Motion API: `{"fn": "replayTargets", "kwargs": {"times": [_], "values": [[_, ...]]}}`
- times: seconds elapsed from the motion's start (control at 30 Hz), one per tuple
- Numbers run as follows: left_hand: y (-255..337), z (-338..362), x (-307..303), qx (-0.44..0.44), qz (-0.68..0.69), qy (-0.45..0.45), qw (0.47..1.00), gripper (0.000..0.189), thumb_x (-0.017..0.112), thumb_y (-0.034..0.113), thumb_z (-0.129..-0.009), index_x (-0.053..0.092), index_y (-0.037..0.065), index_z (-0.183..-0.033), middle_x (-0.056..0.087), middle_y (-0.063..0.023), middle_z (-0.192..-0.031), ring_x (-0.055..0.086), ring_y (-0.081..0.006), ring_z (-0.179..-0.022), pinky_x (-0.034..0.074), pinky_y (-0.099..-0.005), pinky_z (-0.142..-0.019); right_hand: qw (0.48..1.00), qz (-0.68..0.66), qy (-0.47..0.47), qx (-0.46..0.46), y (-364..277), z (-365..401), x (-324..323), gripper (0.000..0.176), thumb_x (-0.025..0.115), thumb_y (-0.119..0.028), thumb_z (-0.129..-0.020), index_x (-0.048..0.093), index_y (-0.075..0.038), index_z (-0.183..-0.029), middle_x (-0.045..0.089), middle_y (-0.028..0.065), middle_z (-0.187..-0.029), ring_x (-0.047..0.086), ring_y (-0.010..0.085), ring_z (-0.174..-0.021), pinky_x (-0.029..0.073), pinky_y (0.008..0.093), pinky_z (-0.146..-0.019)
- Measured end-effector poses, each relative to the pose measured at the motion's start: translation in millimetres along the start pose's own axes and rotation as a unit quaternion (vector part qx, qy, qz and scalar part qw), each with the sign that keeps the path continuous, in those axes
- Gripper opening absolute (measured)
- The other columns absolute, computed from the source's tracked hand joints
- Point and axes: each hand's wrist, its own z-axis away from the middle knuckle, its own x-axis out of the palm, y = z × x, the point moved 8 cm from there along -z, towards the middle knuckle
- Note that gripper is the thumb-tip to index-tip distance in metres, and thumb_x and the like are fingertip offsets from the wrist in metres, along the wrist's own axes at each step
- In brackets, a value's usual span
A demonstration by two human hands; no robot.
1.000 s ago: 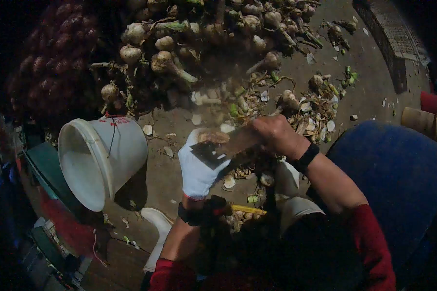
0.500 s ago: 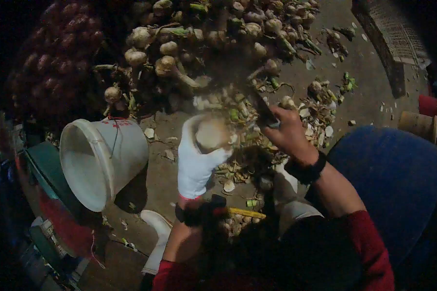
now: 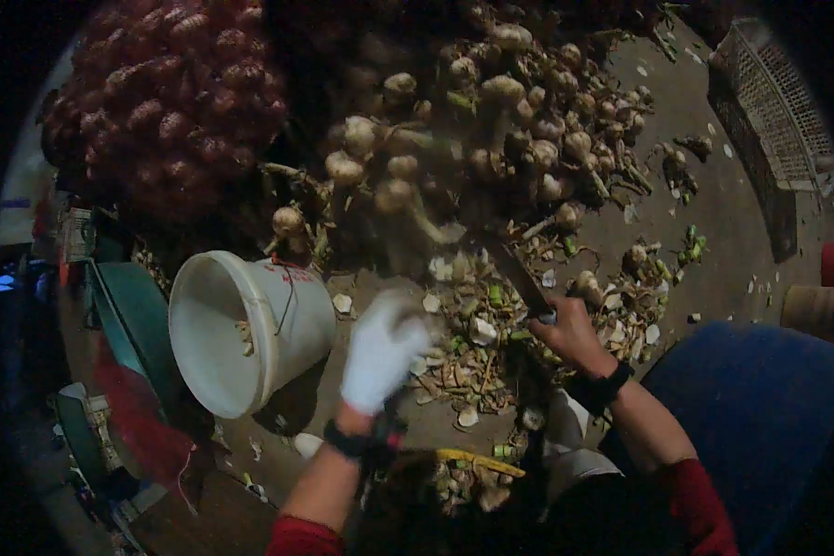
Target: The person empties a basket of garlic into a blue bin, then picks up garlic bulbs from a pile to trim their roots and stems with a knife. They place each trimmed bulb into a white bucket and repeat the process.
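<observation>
**Right hand (image 3: 574,335) gripping a knife (image 3: 521,280), gloved left hand (image 3: 385,354) a blur beside the bucket (image 3: 298,310)**

At the upper left, a reddish mesh bag (image 3: 181,107) bulges with rounded bulbs. Below it sits a green container (image 3: 132,306), its contents not clear, with red netting (image 3: 144,417) against its lower part.

The white bucket leans over, its mouth facing left; a small pale piece (image 3: 246,339) shows inside the rim (whether resting or in the air, I cannot tell).

Just right of the bucket, the left hand reaches up from the bottom, forearm slanting, a dark band (image 3: 347,441) at the wrist. Its fingers are too smeared to tell whether they are curled around anything.

Beyond both hands lie the garlic bulbs (image 3: 577,145), heaped loosely on the floor: pale, roundish, somewhat dirty, several with long stems attached. Nearer, white and green trimmings (image 3: 463,366) litter the ground between the hands.

The right hand comes in from the lower right, fingers closed round the knife's handle, the dark blade angled up and to the left. A blue rounded object (image 3: 751,398) stands near that forearm; a lattice-sided crate (image 3: 788,120) is at the upper right.
</observation>
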Motion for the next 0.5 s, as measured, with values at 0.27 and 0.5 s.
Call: {"fn": "replayTargets", "kwargs": {"times": [0.27,0.5], "values": [[-47.6,-121.4,-8.6,-0.233,-0.022,0.225,0.946,0.063,0.065,0.03,-0.072,0.044,-0.007,-0.118,0.055,-0.0244,-0.111,0.054,-0.0318,-0.103,0.043,-0.0358,-0.085,0.995,-0.044,-0.032,0.078,12.0,20.7,4.3,0.031,0.066,-0.016,-0.07,0.059,0.004,-0.092,0.06,0.0151,-0.069,0.051,0.0153,-0.061,0.044,0.0342,-0.06],[-27.7,-22.0,69.5,-0.049,0.428,0.021,0.902,0.069,0.064,0.0,-0.066,0.035,0.003,-0.128,0.05,-0.0095,-0.115,0.052,-0.018,-0.1,0.045,-0.0286,-0.084,0.997,0.019,-0.014,-0.074,-35.3,14.9,-5.7,0.03,0.065,-0.008,-0.064,0.058,0.001,-0.092,0.061,0.0167,-0.076,0.061,0.0261,-0.07,0.047,0.0336,-0.06]]}}
